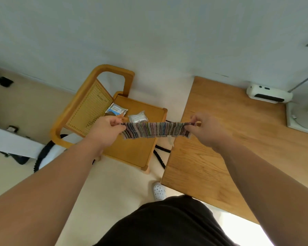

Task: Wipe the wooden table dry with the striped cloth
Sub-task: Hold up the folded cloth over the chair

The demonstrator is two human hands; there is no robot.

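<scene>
The striped cloth (pixel 156 130), with thin multicoloured stripes, is stretched in the air between both hands. My left hand (pixel 106 130) pinches its left end above the chair seat. My right hand (pixel 205 127) pinches its right end just over the left edge of the wooden table (pixel 229 157). The cloth hangs above the gap between chair and table and does not touch the tabletop. The table is light oak and fills the right side of the view.
A wooden chair (pixel 135 150) with a cane back stands left of the table; two small foil packets (pixel 116 110) lie on its seat. A white device (pixel 268 94) and a white lamp base (pixel 304 119) sit at the table's far right. A white shoe (pixel 159 191) is below.
</scene>
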